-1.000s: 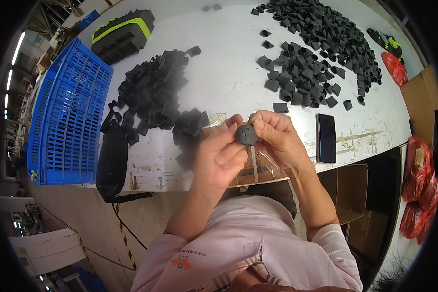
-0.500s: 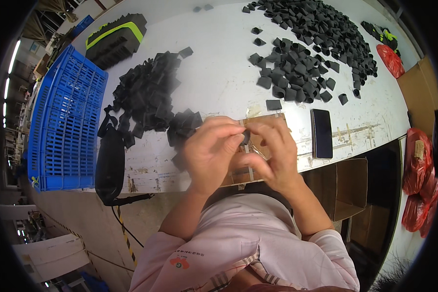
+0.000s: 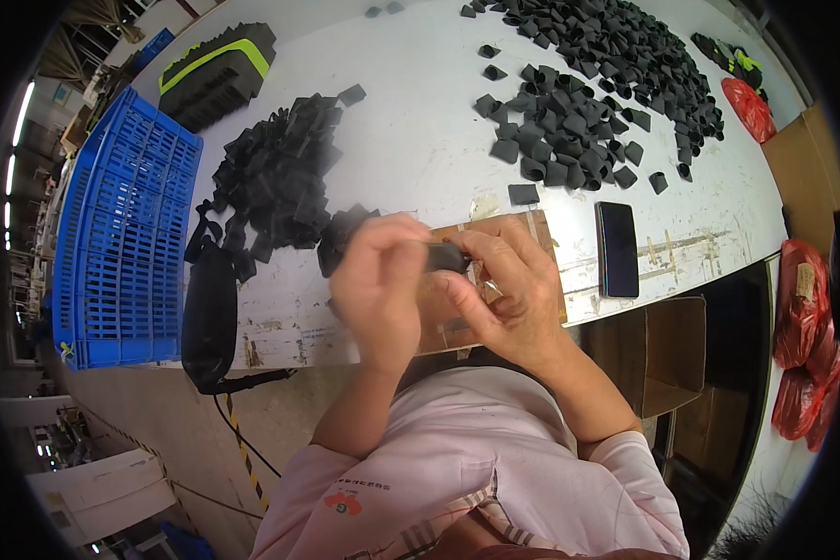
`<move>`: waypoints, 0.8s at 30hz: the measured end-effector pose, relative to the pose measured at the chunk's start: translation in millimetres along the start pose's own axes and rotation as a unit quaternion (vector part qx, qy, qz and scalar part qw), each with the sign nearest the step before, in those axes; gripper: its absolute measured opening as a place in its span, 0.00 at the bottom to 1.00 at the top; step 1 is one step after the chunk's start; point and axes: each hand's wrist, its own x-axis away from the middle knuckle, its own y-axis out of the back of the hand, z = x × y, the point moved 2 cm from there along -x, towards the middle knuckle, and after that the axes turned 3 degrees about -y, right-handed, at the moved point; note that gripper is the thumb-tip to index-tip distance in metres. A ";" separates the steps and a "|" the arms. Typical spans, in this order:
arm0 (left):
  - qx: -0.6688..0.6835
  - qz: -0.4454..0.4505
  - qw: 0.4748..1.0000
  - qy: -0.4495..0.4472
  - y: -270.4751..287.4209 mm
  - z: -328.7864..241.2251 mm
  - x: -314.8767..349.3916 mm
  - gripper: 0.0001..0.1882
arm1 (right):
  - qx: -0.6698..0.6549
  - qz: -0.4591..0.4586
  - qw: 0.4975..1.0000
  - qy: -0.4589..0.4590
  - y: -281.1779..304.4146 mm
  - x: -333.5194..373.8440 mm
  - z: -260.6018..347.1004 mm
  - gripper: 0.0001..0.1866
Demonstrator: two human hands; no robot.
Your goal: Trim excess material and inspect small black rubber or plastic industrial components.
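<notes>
A small black fabric piece [image 3: 446, 257] is between my hands, above a brown cardboard piece [image 3: 543, 252] on the white table. My right hand [image 3: 518, 289] pinches its right end, thumb below and index finger above. At its left end is my left hand [image 3: 378, 289], smeared by motion, so its finger grip cannot be made out. Flat black pieces [image 3: 275, 177] lie heaped to the left, partly hidden behind the left hand near me. Rolled or tube-shaped black pieces [image 3: 560, 121] spread over the far right.
A blue plastic crate [image 3: 131, 243] stands at the left edge, with a black pouch [image 3: 210, 317] beside it. Behind is a stack of black pieces with a yellow-green band [image 3: 219, 75]. A phone [image 3: 617, 250] lies right of my hands. Red bags [image 3: 801, 308] hang at the right.
My left hand has shifted slightly left and blurred. More of the black fabric piece now shows between the hands. My right hand stays nearly in place, its fingers closer on the piece.
</notes>
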 end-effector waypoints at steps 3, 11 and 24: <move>0.157 -0.100 0.979 0.076 5.6 0.9 1.2 0.07 | 0.034 -0.016 0.999 0.018 -1.0 0.6 -2.7 0.12; 0.130 -0.116 0.984 0.039 3.2 7.4 8.2 0.02 | -0.060 0.045 0.996 -0.038 11.1 -1.2 3.9 0.18; -0.006 -0.136 0.991 -0.008 6.1 14.2 17.0 0.04 | -0.235 0.079 0.942 -0.225 -0.3 5.9 -17.7 0.10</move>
